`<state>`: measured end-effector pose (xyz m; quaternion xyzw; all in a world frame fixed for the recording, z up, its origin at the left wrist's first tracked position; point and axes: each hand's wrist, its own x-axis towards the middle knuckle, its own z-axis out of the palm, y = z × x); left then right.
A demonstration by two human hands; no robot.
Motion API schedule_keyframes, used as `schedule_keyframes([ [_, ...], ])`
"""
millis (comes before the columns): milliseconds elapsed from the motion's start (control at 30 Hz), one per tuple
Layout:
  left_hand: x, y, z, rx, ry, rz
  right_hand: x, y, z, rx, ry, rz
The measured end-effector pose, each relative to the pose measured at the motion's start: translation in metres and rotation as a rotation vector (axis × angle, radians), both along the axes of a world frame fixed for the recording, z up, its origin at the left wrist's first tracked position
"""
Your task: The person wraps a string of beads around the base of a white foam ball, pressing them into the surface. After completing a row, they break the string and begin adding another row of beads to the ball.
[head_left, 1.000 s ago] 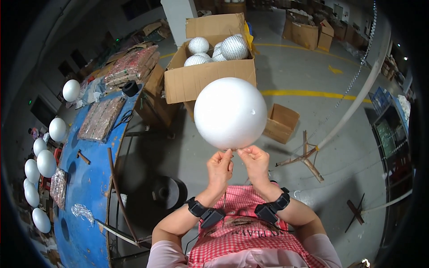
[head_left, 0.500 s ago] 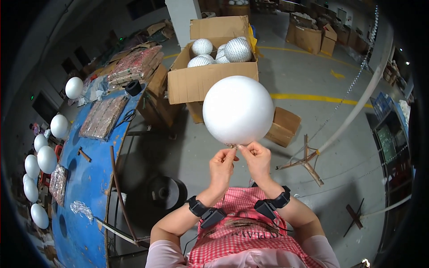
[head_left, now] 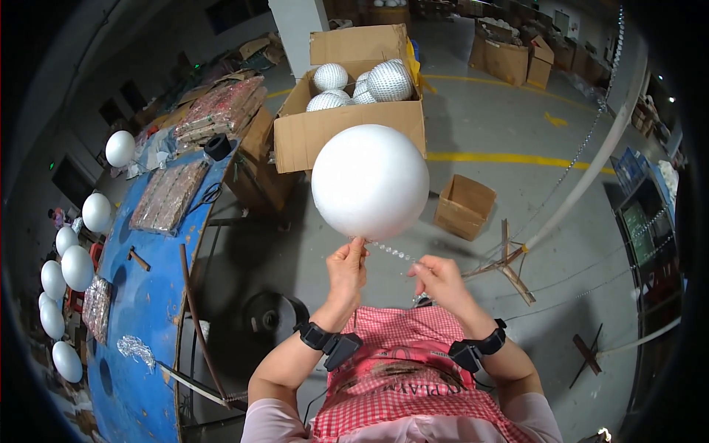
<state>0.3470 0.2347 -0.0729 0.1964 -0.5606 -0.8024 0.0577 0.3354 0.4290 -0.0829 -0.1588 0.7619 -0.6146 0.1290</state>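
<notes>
A large white foam ball (head_left: 370, 181) is held up in front of me. My left hand (head_left: 347, 267) pinches it at its underside, fingers closed at the point where a thin beaded silver strand (head_left: 393, 252) starts. My right hand (head_left: 439, 280) is a little to the right and lower, fingers closed on that strand, which runs taut between the two hands. Both wrists carry black bands. I wear a red checked apron (head_left: 413, 376).
An open cardboard box (head_left: 347, 129) with mirrored balls (head_left: 389, 80) stands beyond the ball. A blue round table (head_left: 140, 295) at left carries glittery sheets and tools, with several white balls (head_left: 77, 267) along its rim. A small box (head_left: 463, 206) and wooden cross stands sit on the floor.
My right hand has moved away from the ball to the right and down, drawing the beaded strand out. The left hand stays at the ball's underside.
</notes>
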Motion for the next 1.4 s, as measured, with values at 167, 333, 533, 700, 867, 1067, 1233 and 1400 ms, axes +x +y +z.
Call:
schedule_keyframes([
  [167,0.003,-0.001,-0.006,-0.017,-0.019,-0.012,0.002,0.001,0.022,-0.282,-0.111,0.000],
  [333,0.005,0.000,-0.011,0.052,-0.042,0.005,0.001,-0.002,0.007,-0.079,0.082,-0.228],
  [533,0.009,-0.001,-0.016,0.038,-0.026,0.042,0.000,0.004,0.014,0.349,0.651,-0.175],
  [700,0.010,-0.003,-0.026,-0.014,-0.034,-0.013,0.017,-0.002,0.039,-0.130,-0.199,0.241],
  [867,0.012,0.003,-0.026,0.041,-0.055,-0.091,0.005,0.002,0.039,-0.345,-0.102,-0.025],
  [1067,0.011,-0.001,-0.038,0.205,-0.119,-0.206,0.000,0.011,0.032,-0.380,-0.174,0.001],
  [1233,0.012,-0.001,-0.037,0.097,-0.139,-0.245,0.000,0.013,0.032,-0.280,-0.232,-0.045],
  [1400,0.011,0.002,-0.032,0.090,-0.131,-0.117,-0.001,0.010,0.021,-0.097,-0.105,-0.178],
])
